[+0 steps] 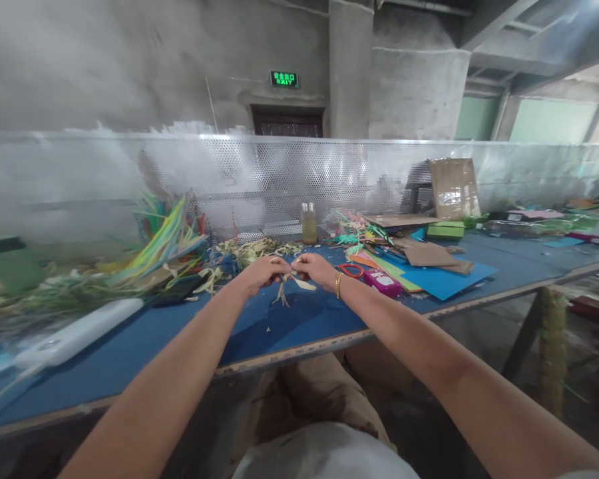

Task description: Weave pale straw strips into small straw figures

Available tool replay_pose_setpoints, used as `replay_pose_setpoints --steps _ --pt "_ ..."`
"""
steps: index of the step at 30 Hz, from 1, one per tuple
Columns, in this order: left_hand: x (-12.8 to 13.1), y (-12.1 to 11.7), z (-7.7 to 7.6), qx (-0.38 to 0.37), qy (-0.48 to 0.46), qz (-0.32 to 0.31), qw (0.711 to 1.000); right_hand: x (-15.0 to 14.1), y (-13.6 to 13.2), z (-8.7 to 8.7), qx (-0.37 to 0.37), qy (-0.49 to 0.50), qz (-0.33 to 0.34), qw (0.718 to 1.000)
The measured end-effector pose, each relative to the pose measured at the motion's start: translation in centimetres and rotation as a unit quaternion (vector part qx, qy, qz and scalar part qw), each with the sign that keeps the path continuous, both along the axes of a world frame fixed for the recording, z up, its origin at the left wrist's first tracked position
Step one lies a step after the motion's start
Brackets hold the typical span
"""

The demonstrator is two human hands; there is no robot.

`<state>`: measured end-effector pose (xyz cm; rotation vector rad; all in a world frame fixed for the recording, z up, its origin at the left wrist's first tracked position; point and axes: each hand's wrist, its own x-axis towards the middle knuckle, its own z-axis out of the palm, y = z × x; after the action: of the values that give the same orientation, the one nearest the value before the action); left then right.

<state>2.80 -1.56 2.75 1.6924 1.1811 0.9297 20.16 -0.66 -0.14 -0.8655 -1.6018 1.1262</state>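
Note:
My left hand and my right hand meet fingertip to fingertip just above the blue tabletop. Both are closed in a pinch. Pale straw-coloured strips dangle below the fingers, their lower ends splayed. A broader cream strip sticks out beneath my right fingers. The exact spot where each hand grips is too small to make out. Behind my hands lies a heap of similar pale strips. A gold bracelet circles my right wrist.
Left are a long white device with a cord, a green jar and bundled coloured strips. A glass bottle stands behind. Right lie a magenta box, blue sheet and cardboard. A perforated metal screen backs the table.

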Motion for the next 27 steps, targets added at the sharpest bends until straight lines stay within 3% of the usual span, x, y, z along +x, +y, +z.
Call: replay_pose_setpoints --steps 5,10,13,17,22,27 --pt "-0.4 0.1 0.2 -0.038 -0.053 -0.001 0.998 0.9 0.9 0.0 -0.007 0.029 -0.065 0.997" --pt "-0.5 0.4 0.0 -0.067 -0.125 0.007 0.99 1.5 1.5 -0.5 0.029 -0.047 -0.137 0.989" --pt "-0.6 0.9 0.0 -0.08 -0.174 0.049 0.98 1.5 1.7 -0.7 0.051 -0.094 -0.154 0.982" --pt "-1.0 1.6 0.4 -0.067 -0.262 0.126 0.954 1.5 1.8 -0.7 0.049 -0.08 -0.189 0.978" --pt "-1.3 2.0 0.7 -0.056 -0.317 0.181 0.929 1.3 0.9 0.5 0.039 -0.044 -0.192 0.98" --pt "-1.2 2.5 1.5 -0.051 -0.303 0.201 0.93 0.8 0.5 2.7 0.076 -0.057 -0.165 0.982"
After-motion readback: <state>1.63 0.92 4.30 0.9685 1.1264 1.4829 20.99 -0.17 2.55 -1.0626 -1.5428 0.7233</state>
